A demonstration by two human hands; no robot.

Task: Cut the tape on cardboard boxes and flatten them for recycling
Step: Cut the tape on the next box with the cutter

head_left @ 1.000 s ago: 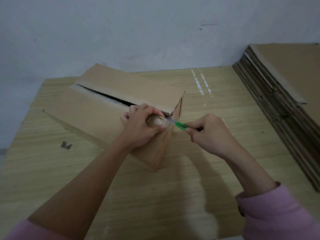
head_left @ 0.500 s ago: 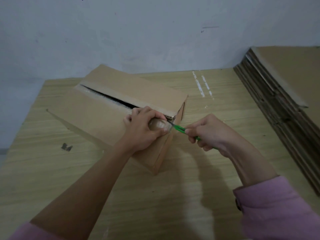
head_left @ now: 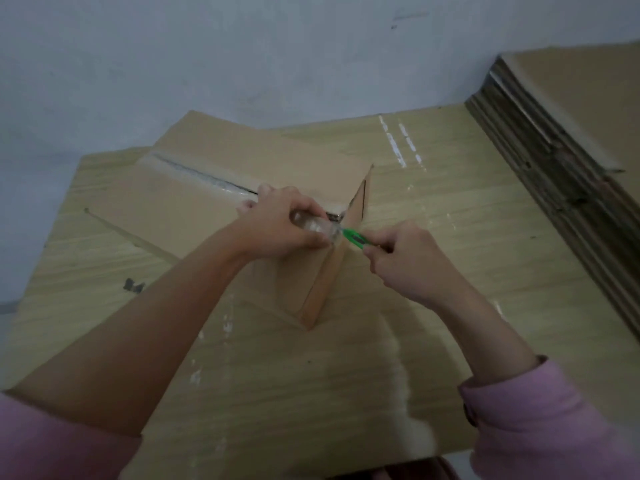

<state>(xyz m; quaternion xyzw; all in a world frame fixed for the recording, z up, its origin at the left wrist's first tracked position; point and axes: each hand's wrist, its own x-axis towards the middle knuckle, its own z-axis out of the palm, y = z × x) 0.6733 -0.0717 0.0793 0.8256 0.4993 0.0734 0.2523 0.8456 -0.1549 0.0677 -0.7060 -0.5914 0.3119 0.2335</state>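
1. The left hand [head_left: 280,226], at the centre of the frame, is curled over the near top corner of the box [head_left: 214,202], its fingers clamped on the clear tape [head_left: 317,225] where that wraps over the edge.
2. The right hand [head_left: 408,258], just right of centre, is closed round a green knife [head_left: 355,237]. The knife's tip points up and left and meets the tape beside the left thumb. The blade itself is too small to make out.
3. The two hands sit close together, with only the knife's green body showing between them.
4. The box lies on the desk [head_left: 346,375], running from the centre toward the upper left. Its top seam [head_left: 204,176] already gapes as a dark slit along most of its length, with ragged tape at the lips. The end face below the hands looks closed.
5. Step in hand, as I judge it: cutting the last of the tape at the end of the seam, where it folds down onto the end face.
6. The next move calls for drawing the knife through the tape away from the left thumb, which lies very near the tip. The left hand should hold the corner steady. After that the flaps can be opened and the box pressed flat.
7. At the right edge of the frame a stack [head_left: 561,140] of flattened cardboard rests against the wall [head_left: 242,46], well apart from the box. A small dark scrap [head_left: 133,285] lies on the desk at the left.
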